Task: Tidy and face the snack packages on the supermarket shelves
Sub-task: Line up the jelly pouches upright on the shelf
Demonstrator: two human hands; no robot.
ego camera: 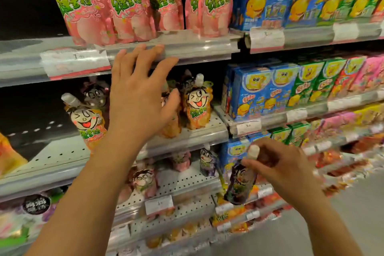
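Note:
My left hand [139, 93] is spread open with straight fingers in front of the middle shelf [199, 137], close to the orange spouted pouches [198, 106] standing there. Another orange pouch [87, 122] leans at the left of that shelf. My right hand [284, 164] hangs lower right and pinches a purple spouted pouch [241, 183] near its white cap, the pouch dangling in front of the lower shelves. Pink pouches [128, 2] fill the top shelf.
Blue and green snack boxes [268, 0] stand on the right-hand shelves, with more boxes [261, 91] on the level below. Purple and pink pouches [145, 181] sit on the lower perforated shelf. The left part of the middle shelf is dark. Grey floor lies at bottom right.

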